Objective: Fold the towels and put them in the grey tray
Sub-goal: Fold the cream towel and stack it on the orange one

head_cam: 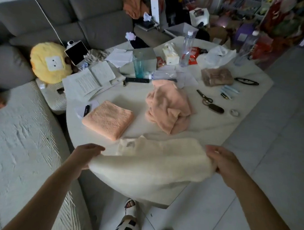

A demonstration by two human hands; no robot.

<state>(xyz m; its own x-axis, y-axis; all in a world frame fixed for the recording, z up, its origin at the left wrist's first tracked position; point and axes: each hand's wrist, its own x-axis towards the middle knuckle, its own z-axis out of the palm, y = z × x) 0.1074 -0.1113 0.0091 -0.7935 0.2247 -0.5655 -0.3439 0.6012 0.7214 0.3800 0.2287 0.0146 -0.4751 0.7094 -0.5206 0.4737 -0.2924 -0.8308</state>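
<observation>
Both hands hold a cream towel stretched between them over the near edge of the white desk: the left hand grips its left end, with the fingers hidden under the cloth, and the right hand pinches its right end. The towel's lower part droops past the desk edge. Beyond it on the desk lies a folded peach towel, and to its right, apart from it, a crumpled peach towel. A grey tray cannot be made out among the clutter farther back. Scissors lie right of the crumpled towel, and a plastic water bottle stands at the far side.
</observation>
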